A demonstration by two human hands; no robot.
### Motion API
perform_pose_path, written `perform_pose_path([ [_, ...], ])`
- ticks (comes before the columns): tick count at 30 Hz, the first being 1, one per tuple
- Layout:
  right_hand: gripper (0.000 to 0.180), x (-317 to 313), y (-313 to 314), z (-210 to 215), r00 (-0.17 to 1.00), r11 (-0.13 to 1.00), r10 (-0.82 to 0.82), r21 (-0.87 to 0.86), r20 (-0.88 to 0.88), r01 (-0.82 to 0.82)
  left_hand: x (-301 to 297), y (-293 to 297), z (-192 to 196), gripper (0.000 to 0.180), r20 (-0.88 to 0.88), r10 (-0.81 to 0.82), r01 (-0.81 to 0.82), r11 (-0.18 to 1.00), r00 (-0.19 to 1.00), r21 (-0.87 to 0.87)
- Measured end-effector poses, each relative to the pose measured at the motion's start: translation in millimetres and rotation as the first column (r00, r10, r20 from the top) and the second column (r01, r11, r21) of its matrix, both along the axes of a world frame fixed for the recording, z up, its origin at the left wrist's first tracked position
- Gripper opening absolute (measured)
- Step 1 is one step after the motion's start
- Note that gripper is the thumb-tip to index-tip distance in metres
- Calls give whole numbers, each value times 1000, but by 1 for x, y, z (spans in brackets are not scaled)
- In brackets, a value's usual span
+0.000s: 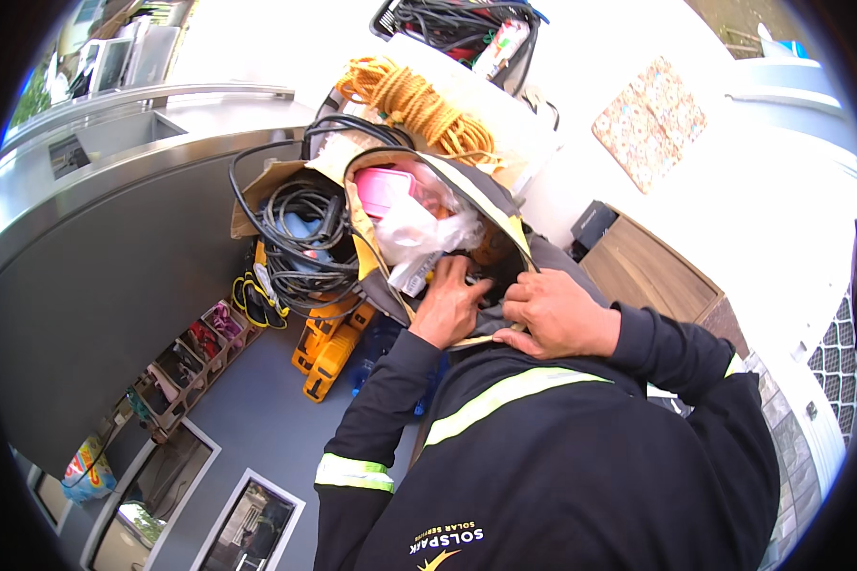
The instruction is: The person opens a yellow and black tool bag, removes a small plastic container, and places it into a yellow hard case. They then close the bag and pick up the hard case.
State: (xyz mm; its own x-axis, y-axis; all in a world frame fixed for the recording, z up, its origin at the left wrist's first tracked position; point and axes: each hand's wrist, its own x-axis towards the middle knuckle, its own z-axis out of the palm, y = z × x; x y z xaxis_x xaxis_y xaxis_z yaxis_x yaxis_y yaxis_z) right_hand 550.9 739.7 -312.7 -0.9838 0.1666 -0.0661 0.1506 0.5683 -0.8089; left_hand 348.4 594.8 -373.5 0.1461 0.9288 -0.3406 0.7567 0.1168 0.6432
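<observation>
A dark grey and yellow bag (381, 249) stands gaping in front of my body. My left hand (450, 303) reaches into its mouth with fingers bent downward; whatever they hold is hidden in the bag's shadow. My right hand (564, 314) is closed on the bag's near right rim, thumb on the outer side. Inside the bag, a pink plastic container (386, 190) lies beside a crumpled clear plastic bag (428, 231), close above my left hand. The bag's lower contents are too dark to make out.
Left of the bag, coiled black cables (300, 228) fill a cardboard box, with yellow tool cases (330, 350) below. Orange rope (414, 103) lies beyond it, before a black crate of cables (457, 29). A brown wooden cabinet (649, 271) stands right; a metal sink counter (114, 143), left.
</observation>
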Motion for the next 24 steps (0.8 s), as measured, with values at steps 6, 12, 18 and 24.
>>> perform_pose_path([
  [6, 20, -8, -1, 10, 949, 953, -299, 25, -99, 303, -4, 24, 36, 40, 36, 30, -31, 999, 999, 31],
  [12, 56, -13, -9, -6, 808, 796, -583, -141, 83, 589, -56, 29, 73, 27, -209, 754, -596, 630, 622, 498],
  [18, 71, -31, 0, -36, 654, 659, -748, 2, 113, 753, -134, 50, 10, 52, -284, 746, -773, 634, 602, 27],
  [24, 40, -34, 41, -46, 713, 774, -633, 221, 301, 594, -156, -43, 81, 27, 349, 816, -885, 394, 460, 247],
])
